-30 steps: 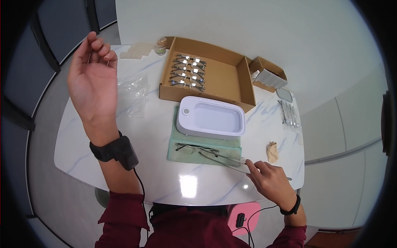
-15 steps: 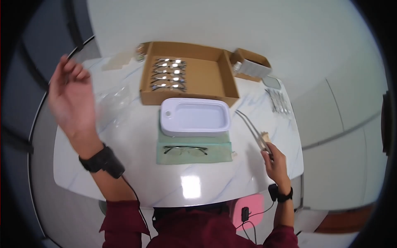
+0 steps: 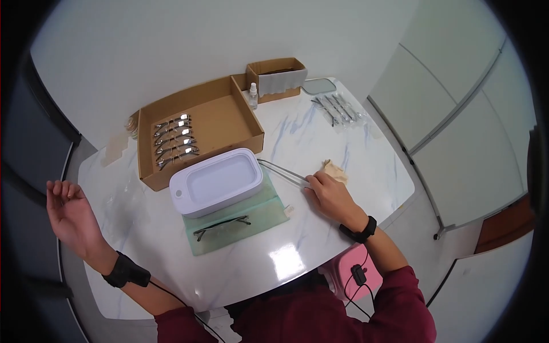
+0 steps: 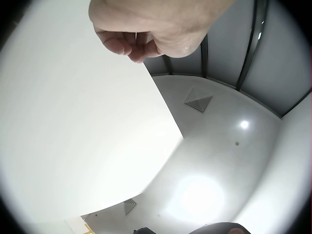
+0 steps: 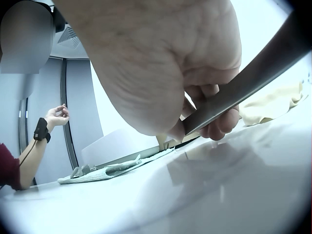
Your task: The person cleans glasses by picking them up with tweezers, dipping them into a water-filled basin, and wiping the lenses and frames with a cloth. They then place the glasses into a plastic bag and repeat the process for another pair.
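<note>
My right hand (image 3: 334, 197) grips a pair of long metal tweezers (image 3: 281, 170) low over the table. Their tips point left, right beside the white cleaning tub (image 3: 226, 201). In the right wrist view the tweezers' broad back end (image 5: 248, 80) crosses in front of the curled fingers. Raised off the table's left side, my left hand (image 3: 73, 220) holds nothing, palm up with loosely bent fingers; the left wrist view shows the same hand (image 4: 151, 24). A pair of dark-framed glasses (image 3: 222, 226) lies on a green cloth (image 3: 266, 220), just in front of the tub.
Behind the tub stands a cardboard box (image 3: 229, 106) with several glasses (image 3: 174, 140) in a row. A spray bottle (image 3: 253, 97) and smaller box (image 3: 280, 84) are farther back. Bagged glasses (image 3: 337, 108) lie back right, a crumpled beige cloth (image 3: 335, 171) by my right hand.
The tweezers have moved from the glasses on the green cloth to the right, their tips now beside the tub. My left hand has come down somewhat. The head view has turned right.
</note>
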{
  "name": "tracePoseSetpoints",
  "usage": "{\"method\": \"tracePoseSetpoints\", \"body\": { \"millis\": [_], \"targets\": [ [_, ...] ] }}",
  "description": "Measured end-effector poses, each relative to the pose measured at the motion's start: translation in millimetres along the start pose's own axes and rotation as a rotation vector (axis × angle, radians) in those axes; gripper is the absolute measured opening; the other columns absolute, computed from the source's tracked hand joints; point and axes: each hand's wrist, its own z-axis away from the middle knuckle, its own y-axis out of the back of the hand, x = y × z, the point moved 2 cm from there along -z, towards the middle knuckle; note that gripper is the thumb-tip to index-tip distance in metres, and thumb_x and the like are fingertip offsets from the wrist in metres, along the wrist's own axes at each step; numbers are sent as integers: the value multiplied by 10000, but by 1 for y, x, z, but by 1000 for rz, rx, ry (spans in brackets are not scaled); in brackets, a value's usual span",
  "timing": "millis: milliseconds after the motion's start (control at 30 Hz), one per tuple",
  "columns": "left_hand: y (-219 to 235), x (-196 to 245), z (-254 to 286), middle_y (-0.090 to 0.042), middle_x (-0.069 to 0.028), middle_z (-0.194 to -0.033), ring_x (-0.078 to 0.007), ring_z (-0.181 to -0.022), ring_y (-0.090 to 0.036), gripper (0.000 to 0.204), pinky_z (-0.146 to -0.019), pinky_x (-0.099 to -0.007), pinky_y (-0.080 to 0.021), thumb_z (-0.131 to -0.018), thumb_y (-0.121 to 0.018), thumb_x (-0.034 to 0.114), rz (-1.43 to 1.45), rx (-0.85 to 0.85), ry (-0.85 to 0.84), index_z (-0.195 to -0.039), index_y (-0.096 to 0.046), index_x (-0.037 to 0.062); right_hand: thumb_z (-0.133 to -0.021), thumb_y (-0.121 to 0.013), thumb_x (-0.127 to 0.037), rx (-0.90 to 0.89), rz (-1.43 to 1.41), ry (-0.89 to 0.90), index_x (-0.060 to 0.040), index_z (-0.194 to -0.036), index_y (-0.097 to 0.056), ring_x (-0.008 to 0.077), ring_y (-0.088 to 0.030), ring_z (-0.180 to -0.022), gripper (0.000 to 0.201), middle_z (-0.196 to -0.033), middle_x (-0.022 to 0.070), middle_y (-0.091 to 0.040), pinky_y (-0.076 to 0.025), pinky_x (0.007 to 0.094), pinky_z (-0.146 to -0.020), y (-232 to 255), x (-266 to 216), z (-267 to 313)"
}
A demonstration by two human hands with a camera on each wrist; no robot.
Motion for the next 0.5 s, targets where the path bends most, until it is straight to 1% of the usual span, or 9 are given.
{"method": "tracePoseSetpoints", "body": {
  "millis": [67,133,300,500],
  "targets": [
    [-5,-3,2,-438,-75,-929,-173,-854,-437,143,-790,-313,-409,-1030,-465,74,-27,38,-21,-1093,-513,-45,-911,-629,-157,5,13,0,3,-1019,-588,322,-609,-809,198,-894,143,-557,-510,412,-689,-1,0,-3],
    [-4,-3,2,-438,-75,-927,-174,-855,-439,142,-791,-313,-410,-1029,-467,75,-39,28,-19,-1090,-513,-45,-912,-626,-156,5,28,6,4,-1006,-588,317,-606,-806,190,-885,141,-555,-507,410,-693,-1,2,-4],
    [1,0,0,-443,-73,-920,-174,-858,-443,139,-792,-313,-412,-1028,-470,75,-57,27,-21,-1084,-518,-43,-876,-650,-148,39,102,106,6,-984,-595,302,-586,-818,196,-872,135,-561,-488,402,-728,-5,10,-3],
    [3,-1,-1,-457,-76,-925,-175,-859,-451,145,-788,-316,-418,-1030,-467,77,-68,37,-26,-1080,-530,-44,-862,-659,-134,37,89,106,11,-991,-600,302,-573,-846,204,-880,135,-558,-477,405,-757,1,13,0]
  ]
}}
